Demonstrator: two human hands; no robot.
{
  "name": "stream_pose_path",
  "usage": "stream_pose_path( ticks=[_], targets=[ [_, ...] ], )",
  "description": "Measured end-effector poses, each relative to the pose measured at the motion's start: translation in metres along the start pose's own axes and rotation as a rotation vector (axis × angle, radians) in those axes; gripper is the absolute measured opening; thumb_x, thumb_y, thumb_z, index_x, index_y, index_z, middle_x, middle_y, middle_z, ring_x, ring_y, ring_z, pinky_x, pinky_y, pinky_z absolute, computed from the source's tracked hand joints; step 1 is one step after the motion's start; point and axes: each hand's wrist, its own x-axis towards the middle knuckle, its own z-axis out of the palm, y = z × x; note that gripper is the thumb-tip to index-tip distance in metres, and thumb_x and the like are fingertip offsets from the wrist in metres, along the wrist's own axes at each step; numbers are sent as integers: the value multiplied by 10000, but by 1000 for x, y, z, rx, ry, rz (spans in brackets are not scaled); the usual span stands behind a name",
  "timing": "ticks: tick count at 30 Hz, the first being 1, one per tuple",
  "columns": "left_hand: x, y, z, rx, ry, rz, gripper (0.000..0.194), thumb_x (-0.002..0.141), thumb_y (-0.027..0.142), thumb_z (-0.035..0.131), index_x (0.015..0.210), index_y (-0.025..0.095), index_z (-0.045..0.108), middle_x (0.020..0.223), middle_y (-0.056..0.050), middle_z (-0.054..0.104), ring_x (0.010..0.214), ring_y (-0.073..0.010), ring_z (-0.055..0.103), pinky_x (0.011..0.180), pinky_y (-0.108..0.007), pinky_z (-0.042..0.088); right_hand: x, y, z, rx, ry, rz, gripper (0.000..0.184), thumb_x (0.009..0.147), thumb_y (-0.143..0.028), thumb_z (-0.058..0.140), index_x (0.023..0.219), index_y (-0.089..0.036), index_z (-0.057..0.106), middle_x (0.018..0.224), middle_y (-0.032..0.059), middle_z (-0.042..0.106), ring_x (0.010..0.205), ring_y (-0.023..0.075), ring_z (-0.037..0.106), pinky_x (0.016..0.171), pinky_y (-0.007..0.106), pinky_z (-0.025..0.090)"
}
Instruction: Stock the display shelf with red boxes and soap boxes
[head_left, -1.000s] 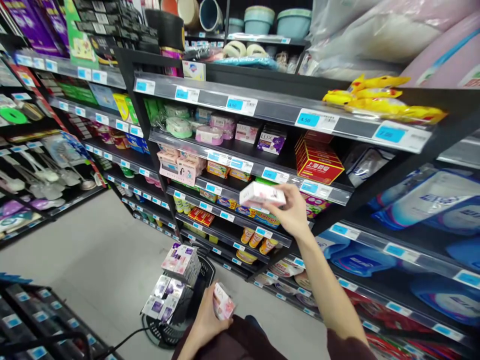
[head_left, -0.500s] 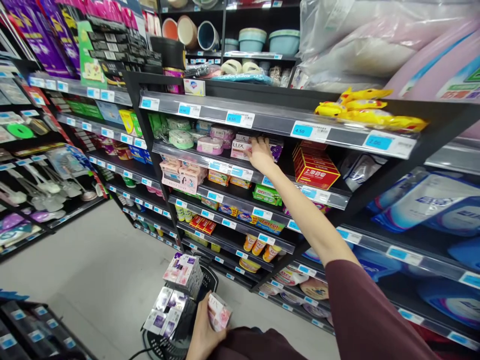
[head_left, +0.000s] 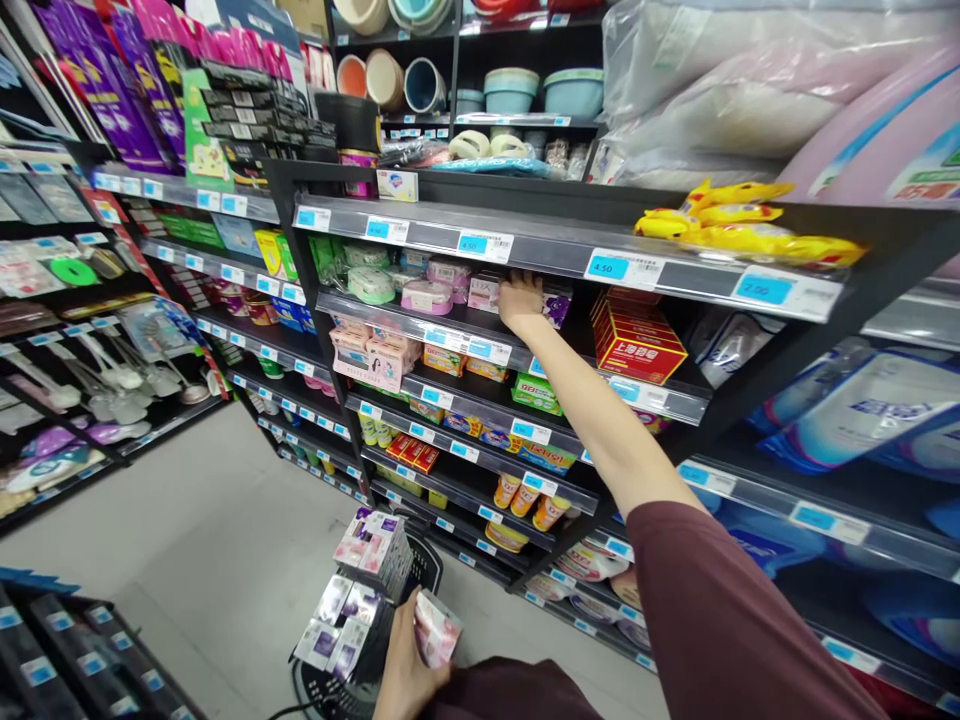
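My right hand (head_left: 521, 298) is stretched into the upper shelf, its fingers bent over a pink-and-white Lux soap box (head_left: 484, 293). Beside that hand, a purple-printed soap box (head_left: 556, 306) shows at its right. Low at the front, my left hand (head_left: 411, 655) grips a pink-and-white soap box (head_left: 436, 628) between thumb and fingers. This box is held just right of a black basket (head_left: 427, 568) on the floor. Stacked soap boxes (head_left: 373, 540) rise out of the basket, with more purple-and-white soap boxes (head_left: 341, 625) nearer to me.
Pink and green wrapped soaps (head_left: 427, 296) share the shelf, left of my right hand. To its right stand red boxes (head_left: 637, 340). Yellow packets (head_left: 750, 225) lie on the ledge above. A dark rack (head_left: 82, 660) stands at the lower left, beside grey floor (head_left: 202, 500).
The Lux box under my right hand sits deeper on the shelf, and the hand has moved in with it. My left hand keeps its soap box, now turned slightly. The view has shifted a little.
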Motion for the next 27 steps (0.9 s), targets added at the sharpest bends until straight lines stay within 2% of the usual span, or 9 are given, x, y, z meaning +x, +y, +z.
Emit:
stream_pose_path(
  ticks=[4, 6, 8, 10, 12, 14, 17, 20, 27],
  targets=[
    [-7, 16, -2, -37, 61, 29, 979, 555, 263, 765, 1442, 72, 397, 1378, -237, 539, 1300, -388, 520, 1134, -499, 401, -5, 1, -5, 6, -20, 24, 467, 932, -204, 522, 1362, -27, 562, 1477, 239, 442, 1376, 375, 328, 1126, 538, 244],
    [-14, 31, -3, -82, 143, 22, 956, 567, 257, 765, 1435, 98, 398, 1378, -221, 540, 1291, -379, 530, 1116, -501, 423, -22, -2, -13, 46, 87, -28, 547, 934, -266, 551, 1423, -31, 489, 1478, 240, 432, 1371, 389, 326, 1123, 550, 242],
    [-21, 52, -7, -98, 255, 10, 904, 608, 268, 757, 1430, 136, 404, 1361, -189, 547, 1264, -360, 550, 1091, -508, 446, -56, -9, -24, 130, 256, -182, 548, 965, -324, 525, 1447, -72, 455, 1478, 216, 430, 1358, 380, 340, 1109, 537, 271],
    [-28, 76, -14, -53, 352, 38, 847, 653, 271, 744, 1423, 163, 410, 1350, -165, 535, 1263, -344, 542, 1092, -521, 439, -104, -19, -35, 254, 308, -416, 445, 1008, -351, 456, 1382, -115, 507, 1420, 183, 489, 1300, 344, 405, 1059, 495, 346],
    [-30, 101, -25, -20, 411, 92, 848, 682, 256, 748, 1445, 190, 385, 1368, -146, 504, 1278, -319, 517, 1101, -512, 430, -160, -28, -43, 348, 162, -678, 387, 1038, -399, 405, 1249, -131, 586, 1247, 164, 599, 1169, 319, 503, 980, 467, 410],
    [-28, 121, -36, -22, 477, 133, 876, 678, 248, 769, 1456, 193, 370, 1371, -140, 489, 1283, -307, 504, 1104, -496, 429, -217, -34, -43, 344, -160, -951, 459, 1043, -497, 398, 1242, -134, 595, 1154, 154, 641, 1068, 306, 566, 916, 448, 446],
    [-20, 145, -44, -37, 534, 156, 920, 675, 237, 787, 1479, 195, 343, 1382, -138, 484, 1278, -297, 508, 1099, -476, 439, -287, -38, -31, 345, -591, -1094, 667, 994, -653, 411, 1370, -113, 521, 1067, 159, 668, 920, 300, 640, 802, 417, 489],
    [-11, 161, -45, -15, 563, 234, 893, 682, 230, 786, 1467, 191, 362, 1376, -143, 486, 1288, -305, 497, 1098, -487, 440, -322, -38, -18, 460, -838, -1073, 674, 992, -659, 419, 1406, -132, 484, 1003, 125, 680, 867, 280, 668, 740, 373, 497],
    [-8, 173, -26, 4, 596, 330, 767, 763, 250, 756, 1442, 184, 403, 1347, -155, 501, 1269, -309, 509, 1069, -506, 467, -322, -24, -27, 769, -907, -858, 532, 951, -477, 635, 1392, -230, 471, 1166, 59, 669, 1034, 233, 656, 839, 310, 501]
  ],
)
